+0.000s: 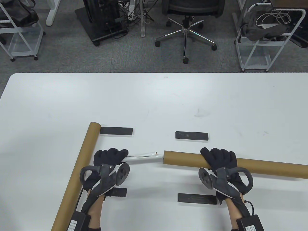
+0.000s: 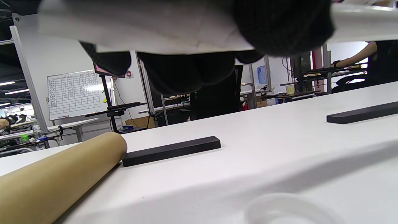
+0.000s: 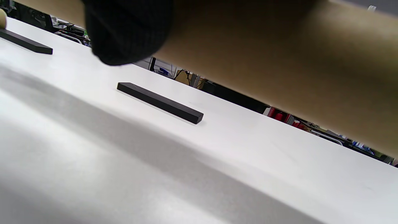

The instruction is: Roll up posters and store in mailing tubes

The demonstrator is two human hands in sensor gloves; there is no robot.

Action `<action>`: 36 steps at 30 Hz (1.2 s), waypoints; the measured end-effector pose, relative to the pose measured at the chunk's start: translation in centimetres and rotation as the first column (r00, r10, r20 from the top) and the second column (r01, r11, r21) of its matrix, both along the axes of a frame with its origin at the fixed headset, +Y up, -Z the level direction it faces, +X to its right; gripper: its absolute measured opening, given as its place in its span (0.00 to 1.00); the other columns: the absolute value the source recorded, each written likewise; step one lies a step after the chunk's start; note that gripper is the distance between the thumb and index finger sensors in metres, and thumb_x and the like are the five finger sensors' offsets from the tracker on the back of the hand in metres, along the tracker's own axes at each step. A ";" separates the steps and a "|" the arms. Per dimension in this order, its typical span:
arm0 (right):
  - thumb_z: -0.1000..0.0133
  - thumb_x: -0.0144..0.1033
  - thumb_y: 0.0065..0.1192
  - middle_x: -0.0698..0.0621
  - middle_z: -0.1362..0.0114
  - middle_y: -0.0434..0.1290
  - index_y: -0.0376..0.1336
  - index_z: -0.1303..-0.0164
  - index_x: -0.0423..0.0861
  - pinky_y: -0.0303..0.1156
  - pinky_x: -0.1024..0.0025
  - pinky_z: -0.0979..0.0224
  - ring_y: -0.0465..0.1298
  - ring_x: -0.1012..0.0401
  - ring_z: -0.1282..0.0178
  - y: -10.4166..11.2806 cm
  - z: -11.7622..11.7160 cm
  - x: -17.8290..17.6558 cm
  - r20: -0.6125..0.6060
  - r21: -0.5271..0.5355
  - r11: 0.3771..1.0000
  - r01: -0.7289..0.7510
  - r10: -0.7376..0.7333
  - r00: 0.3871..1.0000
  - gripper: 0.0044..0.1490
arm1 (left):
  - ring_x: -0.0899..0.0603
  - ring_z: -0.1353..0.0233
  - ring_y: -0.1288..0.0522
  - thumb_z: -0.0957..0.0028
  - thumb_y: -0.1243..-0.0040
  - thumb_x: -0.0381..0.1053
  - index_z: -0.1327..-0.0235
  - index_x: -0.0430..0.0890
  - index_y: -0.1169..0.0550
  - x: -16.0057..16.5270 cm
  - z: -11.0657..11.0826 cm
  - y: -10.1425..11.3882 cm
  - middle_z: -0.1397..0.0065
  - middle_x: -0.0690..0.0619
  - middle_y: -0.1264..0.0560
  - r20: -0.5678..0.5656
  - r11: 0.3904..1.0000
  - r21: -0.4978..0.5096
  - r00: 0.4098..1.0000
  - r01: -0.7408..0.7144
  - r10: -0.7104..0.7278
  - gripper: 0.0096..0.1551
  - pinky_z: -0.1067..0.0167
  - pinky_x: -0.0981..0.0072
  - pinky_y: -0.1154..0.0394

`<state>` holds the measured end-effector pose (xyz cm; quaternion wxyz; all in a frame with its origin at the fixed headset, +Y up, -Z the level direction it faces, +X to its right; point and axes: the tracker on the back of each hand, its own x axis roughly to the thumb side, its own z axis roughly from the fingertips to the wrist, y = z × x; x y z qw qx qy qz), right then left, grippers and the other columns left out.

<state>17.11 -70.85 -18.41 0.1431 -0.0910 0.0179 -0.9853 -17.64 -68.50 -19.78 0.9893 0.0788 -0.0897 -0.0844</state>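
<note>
Nearest the bottom edge of the table view: two black bars on the white table (image 1: 154,101), one (image 1: 118,192) half under the left wrist, the other (image 1: 196,198) just inside the right wrist.

Next up, the hands. Left hand (image 1: 108,160) curled round the rolled white poster (image 1: 142,158), fingers wrapped over the roll; from the left wrist view, the poster (image 2: 149,28) held clear above the tabletop, gloved fingers (image 2: 279,28) closed round it. Poster's far tip right at the open mouth of the brown mailing tube (image 1: 240,166), seemingly just entering it.

Right hand (image 1: 220,160) clamped over that tube near its open end, fingers curled across the top, thumb reaching toward the mouth. Tube running off the right edge of the picture; in the right wrist view, tube (image 3: 279,68) raised off the table, a shadow band beneath.

To the left, a second mailing tube (image 1: 78,172) lying diagonally on the table, touched by neither hand.

Further back, two more black bars: one (image 1: 116,131) right at the second tube's far end, the other (image 1: 191,136) just beyond the held tube's mouth.
</note>
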 end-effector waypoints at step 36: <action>0.51 0.41 0.62 0.41 0.18 0.60 0.40 0.18 0.50 0.61 0.33 0.23 0.66 0.38 0.22 0.3 0.6 -2.1 -0.061 -0.005 0.999 0.040 -0.040 0.997 0.54 | 0.33 0.17 0.32 0.52 0.52 0.66 0.17 0.58 0.43 3.4 1.6 2.2 0.13 0.44 0.37 0.075 0.981 0.051 0.980 -0.189 0.185 0.45 0.24 0.27 0.36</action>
